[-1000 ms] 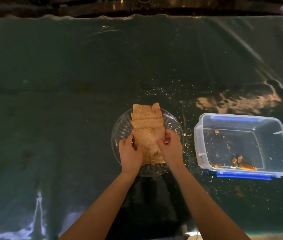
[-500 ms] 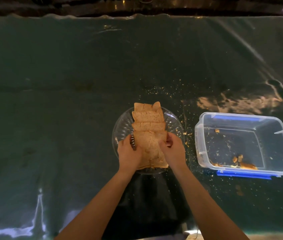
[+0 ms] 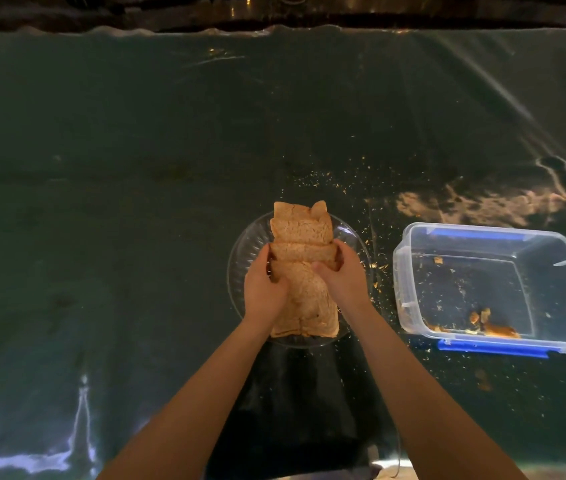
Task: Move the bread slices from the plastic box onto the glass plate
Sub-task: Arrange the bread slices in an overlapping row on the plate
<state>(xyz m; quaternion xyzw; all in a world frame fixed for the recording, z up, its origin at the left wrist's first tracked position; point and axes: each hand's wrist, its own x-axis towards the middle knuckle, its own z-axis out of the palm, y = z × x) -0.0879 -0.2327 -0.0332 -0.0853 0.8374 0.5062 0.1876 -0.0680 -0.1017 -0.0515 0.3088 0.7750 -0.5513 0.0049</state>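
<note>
A row of brown bread slices (image 3: 300, 233) lies overlapping across the round glass plate (image 3: 248, 244) near the table's front middle. My left hand (image 3: 262, 289) presses the row's left side and my right hand (image 3: 342, 275) its right side, fingers curled around the middle slices. The nearest slices (image 3: 312, 313) lie flat toward me between my wrists. To the right stands the clear plastic box (image 3: 403, 271) with blue clips, holding only crumbs and a few small bread scraps (image 3: 482, 322) in its near corner.
A dark green plastic sheet (image 3: 136, 202) covers the table, wrinkled and shiny. Crumbs (image 3: 371, 268) are scattered between plate and box and behind the plate. A glare patch (image 3: 475, 206) lies behind the box. The table's far edge runs along the top.
Both hands slid away from me along the bread row, from the near slices to the middle ones, and now squeeze them from both sides.
</note>
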